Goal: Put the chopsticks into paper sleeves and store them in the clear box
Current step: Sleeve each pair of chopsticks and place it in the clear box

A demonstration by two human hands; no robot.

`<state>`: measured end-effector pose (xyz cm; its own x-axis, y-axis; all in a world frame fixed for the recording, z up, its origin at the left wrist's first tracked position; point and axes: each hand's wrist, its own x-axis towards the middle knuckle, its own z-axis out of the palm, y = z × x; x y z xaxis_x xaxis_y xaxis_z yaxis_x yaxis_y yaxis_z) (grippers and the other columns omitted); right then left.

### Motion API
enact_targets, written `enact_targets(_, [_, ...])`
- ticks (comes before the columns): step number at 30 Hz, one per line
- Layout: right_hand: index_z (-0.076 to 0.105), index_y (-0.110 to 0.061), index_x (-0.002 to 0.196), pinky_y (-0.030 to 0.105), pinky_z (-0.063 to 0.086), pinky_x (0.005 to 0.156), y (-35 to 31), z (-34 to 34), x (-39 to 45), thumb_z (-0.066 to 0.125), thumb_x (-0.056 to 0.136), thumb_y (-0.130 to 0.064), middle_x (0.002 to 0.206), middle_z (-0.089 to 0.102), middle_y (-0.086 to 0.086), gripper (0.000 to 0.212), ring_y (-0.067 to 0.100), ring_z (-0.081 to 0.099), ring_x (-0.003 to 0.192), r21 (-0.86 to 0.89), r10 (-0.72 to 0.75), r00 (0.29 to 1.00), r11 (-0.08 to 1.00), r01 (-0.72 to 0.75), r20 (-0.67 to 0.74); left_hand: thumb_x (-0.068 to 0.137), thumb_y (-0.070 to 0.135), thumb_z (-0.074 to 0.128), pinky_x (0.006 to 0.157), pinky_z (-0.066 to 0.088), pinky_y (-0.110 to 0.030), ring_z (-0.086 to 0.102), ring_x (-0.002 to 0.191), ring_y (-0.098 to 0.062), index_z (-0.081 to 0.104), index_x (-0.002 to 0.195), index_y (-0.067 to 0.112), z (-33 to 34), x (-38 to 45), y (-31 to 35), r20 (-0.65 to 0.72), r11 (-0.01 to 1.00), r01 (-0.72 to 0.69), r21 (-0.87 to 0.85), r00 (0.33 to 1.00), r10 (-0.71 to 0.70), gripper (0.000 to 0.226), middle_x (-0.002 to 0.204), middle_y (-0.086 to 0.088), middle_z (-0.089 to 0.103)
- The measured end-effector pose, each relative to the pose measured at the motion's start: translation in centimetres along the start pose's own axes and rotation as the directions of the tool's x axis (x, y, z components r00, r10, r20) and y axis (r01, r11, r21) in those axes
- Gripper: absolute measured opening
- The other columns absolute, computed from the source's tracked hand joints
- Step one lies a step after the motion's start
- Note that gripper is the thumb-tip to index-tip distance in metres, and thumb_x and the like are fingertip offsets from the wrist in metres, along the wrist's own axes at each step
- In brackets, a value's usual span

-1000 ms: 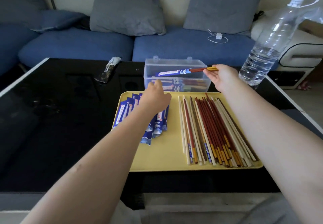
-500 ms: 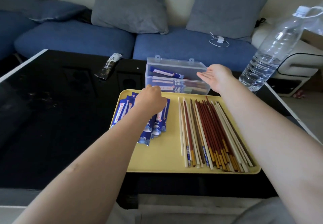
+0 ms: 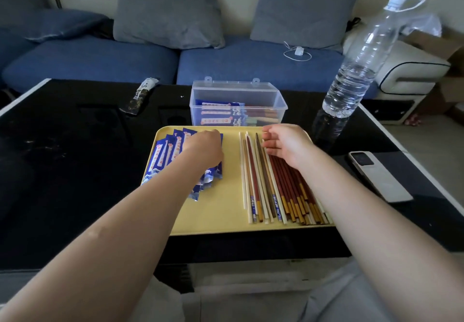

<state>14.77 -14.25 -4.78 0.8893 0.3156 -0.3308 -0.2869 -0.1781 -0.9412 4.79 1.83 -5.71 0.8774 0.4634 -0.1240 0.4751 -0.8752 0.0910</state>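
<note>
A yellow tray (image 3: 226, 223) lies on the black table. On its left side is a fanned pile of blue paper sleeves (image 3: 165, 153). My left hand (image 3: 206, 148) rests on that pile with its fingers curled down round the top sleeve; the fingertips are hidden. On the tray's right side lie several loose chopsticks (image 3: 283, 191), red, white and brown. My right hand (image 3: 286, 143) hovers over their far ends with relaxed fingers and holds nothing. Just behind the tray stands the open clear box (image 3: 278, 103), with several sleeved chopsticks (image 3: 221, 113) lying inside.
A tall water bottle (image 3: 356, 70) stands right of the box. A white remote (image 3: 376, 173) lies near the table's right edge. A dark packet (image 3: 140, 95) lies at the back left. A blue sofa (image 3: 100, 60) with cushions runs behind the table.
My right hand let a sleeved pair go into the box, then drew back over the loose chopsticks. My left hand stayed on the sleeve pile.
</note>
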Motion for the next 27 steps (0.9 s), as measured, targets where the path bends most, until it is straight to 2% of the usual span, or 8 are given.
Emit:
enact_targets(3, [0.071,-0.011,0.101,0.025,0.054,0.056,-0.1,0.1,-0.5,0.050,0.100,-0.012,0.086,0.067,0.006,0.021,0.016,0.066,0.066,-0.062,-0.028,0.999,0.998,0.027,-0.014,0.098,0.014,0.052,0.074,0.047,-0.036,0.058,0.093,-0.026,0.041,0.135,0.009,0.1,0.0,-0.1,-0.032,1.000,-0.008,-0.017,0.999,0.007,0.039,0.110,-0.010,0.060])
enact_targets(8, [0.071,-0.012,0.102,0.027,0.058,0.066,-1.1,-0.2,-2.3,0.053,0.100,-0.012,0.093,0.070,0.009,0.019,0.017,0.069,0.073,-0.223,-0.167,0.982,0.957,0.183,0.090,0.093,0.007,0.052,0.052,0.042,-0.032,0.052,0.067,-0.020,0.037,0.139,0.019,-1.2,0.1,-0.2,-0.189,0.994,-0.004,-0.113,0.982,-0.017,0.049,0.084,-0.005,0.052])
enact_targets(12, [0.061,-0.025,0.127,0.034,0.062,0.077,-1.5,-0.6,-4.0,0.067,0.094,-0.019,0.110,0.069,0.007,0.034,0.016,0.072,0.094,-0.332,-0.198,0.854,0.860,0.386,0.480,0.092,0.014,0.049,0.056,0.046,-0.028,0.061,0.072,-0.024,0.070,0.095,0.009,-2.6,0.3,0.9,-0.297,0.910,-0.002,-0.415,0.945,-0.133,0.022,0.085,-0.006,0.069])
enact_targets(14, [0.053,-0.036,0.135,0.037,0.062,0.081,-1.5,-0.7,-4.7,0.078,0.087,-0.023,0.116,0.065,0.002,0.056,0.015,0.069,0.100,-0.376,-0.159,0.768,0.799,0.469,0.621,0.095,0.014,0.051,0.049,0.040,-0.024,0.058,0.061,-0.019,0.065,0.074,0.009,-2.8,0.1,1.7,-0.152,0.867,0.098,-0.489,0.969,-0.195,0.025,0.070,-0.003,0.065])
enact_targets(18, [0.068,-0.025,0.122,0.041,0.057,0.087,-1.1,-1.0,-4.8,0.074,0.090,-0.024,0.109,0.068,-0.006,0.032,0.012,0.064,0.094,-0.591,-0.518,0.713,0.414,0.693,0.473,0.098,0.015,0.058,0.040,0.043,-0.016,0.055,0.039,-0.009,0.064,0.087,0.006,-2.9,0.4,2.7,0.185,0.334,0.267,-0.904,0.949,-0.256,0.015,0.062,-0.003,0.063])
enact_targets(20, [0.074,-0.014,0.102,0.045,0.057,0.079,-0.9,-1.8,-4.3,0.066,0.096,-0.021,0.088,0.070,0.000,0.012,0.016,0.066,0.079,-0.587,-0.640,0.675,0.404,0.702,0.367,0.099,0.014,0.053,0.043,0.045,-0.019,0.056,0.043,-0.011,0.063,0.097,0.005,-2.7,-0.1,2.8,0.217,0.223,0.259,-0.940,0.957,-0.195,0.014,0.066,-0.006,0.063])
enact_targets(24, [0.071,-0.013,0.092,0.030,0.053,0.053,-0.8,-3.2,-3.4,0.060,0.099,-0.019,0.073,0.070,0.000,0.015,0.010,0.065,0.057,-0.488,-0.575,0.795,0.646,0.587,0.195,0.095,0.032,0.054,0.062,0.044,-0.023,0.060,0.077,-0.014,0.066,0.101,0.027,-2.6,-0.9,3.0,-0.246,0.698,-0.110,-0.708,0.964,-0.098,0.015,0.090,0.002,0.063])
enact_targets(27, [0.072,-0.014,0.095,0.023,0.046,0.051,-0.4,-3.4,-3.4,0.064,0.097,-0.020,0.071,0.068,0.001,0.010,0.012,0.060,0.057,-0.254,-0.348,0.929,0.894,0.369,0.126,0.086,0.050,0.069,0.078,0.044,-0.025,0.056,0.095,-0.007,0.062,0.125,0.032,-2.3,-2.1,3.8,-0.369,0.776,-0.416,-0.473,0.894,0.255,0.043,0.108,0.010,0.057])
